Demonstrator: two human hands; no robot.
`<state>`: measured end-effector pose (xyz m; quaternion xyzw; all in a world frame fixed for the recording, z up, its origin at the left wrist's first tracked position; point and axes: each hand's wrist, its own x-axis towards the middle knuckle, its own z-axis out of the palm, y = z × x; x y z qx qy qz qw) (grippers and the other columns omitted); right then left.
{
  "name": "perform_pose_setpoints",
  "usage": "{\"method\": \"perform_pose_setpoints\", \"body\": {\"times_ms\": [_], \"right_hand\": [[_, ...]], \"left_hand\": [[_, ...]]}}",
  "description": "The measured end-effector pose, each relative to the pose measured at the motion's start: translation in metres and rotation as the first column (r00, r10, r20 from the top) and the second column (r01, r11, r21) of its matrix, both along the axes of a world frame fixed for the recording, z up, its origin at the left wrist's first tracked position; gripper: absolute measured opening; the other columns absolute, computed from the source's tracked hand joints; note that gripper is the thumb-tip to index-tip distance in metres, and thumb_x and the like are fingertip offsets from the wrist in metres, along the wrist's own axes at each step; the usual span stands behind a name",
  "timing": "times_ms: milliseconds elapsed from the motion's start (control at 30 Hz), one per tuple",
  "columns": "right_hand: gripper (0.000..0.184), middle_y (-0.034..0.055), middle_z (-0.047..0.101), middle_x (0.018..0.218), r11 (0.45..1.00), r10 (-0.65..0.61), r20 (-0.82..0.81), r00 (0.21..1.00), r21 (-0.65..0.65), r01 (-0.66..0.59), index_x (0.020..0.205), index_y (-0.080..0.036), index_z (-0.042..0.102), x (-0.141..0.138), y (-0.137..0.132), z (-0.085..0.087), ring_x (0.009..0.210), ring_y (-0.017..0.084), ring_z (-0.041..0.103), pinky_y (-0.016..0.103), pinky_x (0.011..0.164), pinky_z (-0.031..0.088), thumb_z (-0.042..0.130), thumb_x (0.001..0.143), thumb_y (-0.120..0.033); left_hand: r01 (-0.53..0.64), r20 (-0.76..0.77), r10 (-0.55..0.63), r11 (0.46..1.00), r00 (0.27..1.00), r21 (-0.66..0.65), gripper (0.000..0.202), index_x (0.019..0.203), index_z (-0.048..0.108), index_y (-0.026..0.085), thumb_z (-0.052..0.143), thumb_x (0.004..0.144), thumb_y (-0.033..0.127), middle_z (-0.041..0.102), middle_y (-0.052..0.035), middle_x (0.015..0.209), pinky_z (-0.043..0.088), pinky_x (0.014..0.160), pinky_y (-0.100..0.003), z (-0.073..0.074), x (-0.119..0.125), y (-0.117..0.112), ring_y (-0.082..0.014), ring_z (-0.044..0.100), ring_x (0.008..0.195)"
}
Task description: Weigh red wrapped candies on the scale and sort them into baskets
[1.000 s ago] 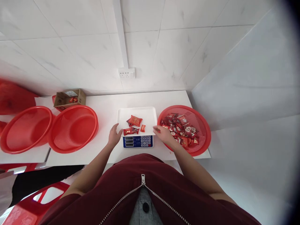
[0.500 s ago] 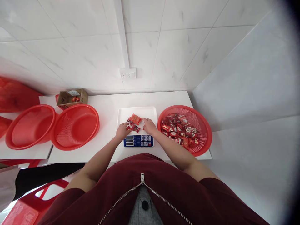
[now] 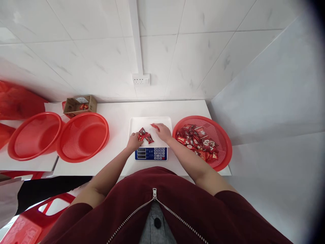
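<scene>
A white-topped weighing scale with a blue keypad panel stands on the table in front of me. On its pan lie several small red-and-dark wrapped sweets, bunched to the left of the middle. My left hand is at the left side of this bunch, fingers closed on one of the wrapped sweets at its edge. Over the right part of the pan, my right hand pinches a red packet, which sticks out to the left of its fingertips.
Right of the scale, a red mesh basket holds many red packets. Two red baskets stand to the left, with a cardboard box behind them. A red stool and a person's dark sleeve or clothing show at lower left.
The orange-red packet that lay on top of the bunch is off it; my right hand has moved up and holds a red packet. My left hand stays by the bunch.
</scene>
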<state>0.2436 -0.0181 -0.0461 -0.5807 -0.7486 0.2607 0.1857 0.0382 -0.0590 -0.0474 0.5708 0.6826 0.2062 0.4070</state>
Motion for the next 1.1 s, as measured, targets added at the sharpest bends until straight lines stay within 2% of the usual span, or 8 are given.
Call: {"method": "perform_pose_setpoints", "body": {"times_ms": [167,300,400,533,767,933,1033,1100], "right_hand": [[0.045,0.009,0.048,0.132,0.996,-0.092,-0.023,0.996,-0.005,0.092,0.136,-0.016,0.037,0.027,-0.001,0.002,0.118,0.019,0.046,0.033,0.097,0.039,0.031,0.093,-0.026],[0.049,0.012,0.04,0.14,0.998,-0.05,0.036,0.998,-0.047,0.051,0.129,-0.016,0.049,0.031,-0.015,-0.002,0.129,0.03,0.032,0.045,0.104,0.029,0.056,0.08,-0.022],[0.053,0.0141,0.035,0.143,0.995,-0.034,0.076,0.997,-0.09,0.04,0.125,-0.017,0.053,0.03,-0.027,-0.011,0.127,0.035,0.033,0.051,0.101,0.031,0.058,0.073,-0.009],[0.051,0.0108,0.036,0.143,0.996,-0.024,0.062,0.998,-0.086,0.03,0.124,-0.02,0.055,0.028,-0.035,-0.019,0.124,0.029,0.038,0.045,0.1,0.034,0.047,0.076,-0.002],[0.04,0.0139,0.045,0.13,1.0,-0.025,-0.052,0.998,0.009,0.025,0.119,-0.011,0.058,0.018,-0.04,-0.018,0.122,0.021,0.042,0.034,0.103,0.035,0.04,0.084,-0.008],[0.032,0.0103,0.043,0.136,0.976,0.198,-0.041,0.979,0.102,-0.193,0.113,-0.02,0.064,-0.008,-0.049,-0.011,0.125,0.024,0.037,0.038,0.104,0.032,0.053,0.084,-0.021],[0.031,0.0085,0.047,0.134,0.94,0.323,0.065,0.944,0.095,-0.328,0.111,-0.024,0.065,-0.015,-0.053,-0.013,0.126,0.027,0.035,0.043,0.101,0.033,0.058,0.081,-0.021],[0.032,0.0084,0.055,0.125,0.95,0.295,0.095,0.951,0.073,-0.302,0.111,-0.024,0.065,-0.012,-0.054,-0.016,0.119,0.024,0.042,0.04,0.098,0.036,0.05,0.084,-0.014]], "left_hand": [[-0.007,-0.069,0.01,0.999,0.998,0.051,0.047,0.12,0.05,0.019,0.062,0.077,0.034,0.045,-0.0146,0.121,0.037,0.087,-0.038,0.003,0.012,0.014,-0.0308,0.051,0.105],[0.038,-0.122,-0.03,0.997,0.992,0.064,0.049,0.121,0.052,0.023,0.065,0.075,0.031,0.04,-0.0123,0.13,0.034,0.093,-0.038,0.004,0.015,0.023,-0.0335,0.04,0.12],[0.072,-0.144,-0.066,0.997,0.987,0.036,0.048,0.118,0.056,0.025,0.068,0.072,0.028,0.042,-0.0099,0.13,0.037,0.091,-0.036,0.004,0.014,0.027,-0.0322,0.045,0.116],[0.056,-0.151,-0.055,0.998,0.987,0.004,0.046,0.119,0.054,0.024,0.064,0.074,0.024,0.046,-0.0083,0.125,0.041,0.086,-0.032,0.003,0.015,0.031,-0.0244,0.056,0.101],[-0.07,-0.107,0.076,0.996,0.991,0.056,0.056,0.129,0.044,0.022,0.062,0.076,0.018,0.045,-0.0116,0.128,0.042,0.089,-0.032,0.0,0.014,0.024,-0.0236,0.053,0.108],[-0.151,-0.015,0.154,0.982,0.988,0.113,0.053,0.126,0.047,0.021,0.062,0.076,0.019,0.049,-0.0107,0.125,0.039,0.094,-0.031,-0.001,0.015,0.017,-0.0224,0.05,0.114],[-0.206,0.047,0.202,0.975,0.978,0.078,0.045,0.12,0.051,0.021,0.063,0.076,0.021,0.06,-0.0073,0.107,0.045,0.083,-0.03,0.0,0.011,0.011,-0.02,0.058,0.098],[-0.235,0.078,0.231,0.972,0.97,0.032,0.037,0.113,0.055,0.019,0.062,0.077,0.023,0.064,-0.0052,0.094,0.047,0.073,-0.028,0.001,0.004,0.006,-0.0178,0.062,0.083]]}}
